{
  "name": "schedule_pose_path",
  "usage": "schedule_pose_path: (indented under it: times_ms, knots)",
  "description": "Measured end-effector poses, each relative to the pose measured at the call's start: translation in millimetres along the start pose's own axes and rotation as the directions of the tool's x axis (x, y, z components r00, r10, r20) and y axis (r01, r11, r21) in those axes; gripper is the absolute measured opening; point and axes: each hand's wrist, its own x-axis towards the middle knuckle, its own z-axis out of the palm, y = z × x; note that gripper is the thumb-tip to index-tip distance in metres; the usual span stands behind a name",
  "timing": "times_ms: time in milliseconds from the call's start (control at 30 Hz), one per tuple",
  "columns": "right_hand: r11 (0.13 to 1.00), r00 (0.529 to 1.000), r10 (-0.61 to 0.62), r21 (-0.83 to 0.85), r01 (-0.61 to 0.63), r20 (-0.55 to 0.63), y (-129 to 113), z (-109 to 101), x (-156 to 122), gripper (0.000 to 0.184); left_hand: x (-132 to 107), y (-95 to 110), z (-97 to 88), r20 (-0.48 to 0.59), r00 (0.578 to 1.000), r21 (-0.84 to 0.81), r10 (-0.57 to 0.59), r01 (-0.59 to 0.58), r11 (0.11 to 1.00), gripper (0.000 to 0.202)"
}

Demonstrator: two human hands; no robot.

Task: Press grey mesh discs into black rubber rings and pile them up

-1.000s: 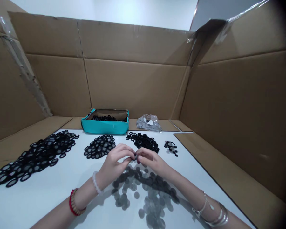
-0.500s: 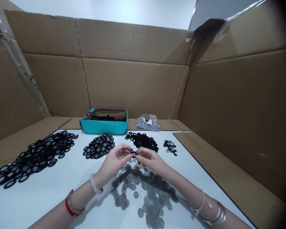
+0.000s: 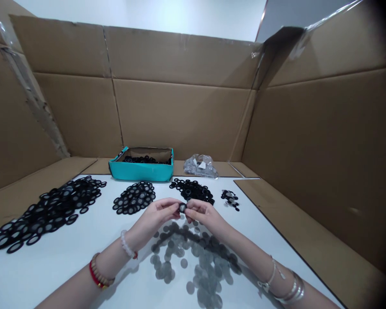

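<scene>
One black ring [image 3: 182, 207], upright, pinched between both hands [image 3: 157, 216]

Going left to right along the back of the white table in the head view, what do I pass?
Large pile of black rings with grey centres → smaller pile of the same rings → pile of all-black rings → small mixed heap

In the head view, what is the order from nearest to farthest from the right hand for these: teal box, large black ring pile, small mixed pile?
From the right hand:
1. Small mixed pile, ahead to the right.
2. Teal box, far ahead, left.
3. Large black ring pile, far left.
</scene>
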Motion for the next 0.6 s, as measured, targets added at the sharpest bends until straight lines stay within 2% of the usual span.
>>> schedule_pose_path:
  times_ms: [200, 400, 600]
  knots:
    - [1.000, 1.000, 0.012, 0.002, -0.012, 0.004, 5.7, -0.8, 3.0, 0.031, 1.7, -0.2, -3.5, -0.038, 0.999, 0.073, 0.009, -0.006, 0.997, 0.027]
    - [0.999, 1.000, 0.017, 0.039, -0.017, -0.019, -0.8, 0.8, 2.3, 0.032, 1.4, -0.2, -2.7, -0.046, 0.999, 0.166, 0.021, -0.013, 0.986, 0.026]
    - [0.999, 0.999, 0.037, 0.005, -0.037, 0.039, -2.4, -0.7, 0.6, 0.034, 2.4, 0.0, -1.7, -0.038, 0.997, 0.280, 0.072, -0.058, 0.958, 0.022]
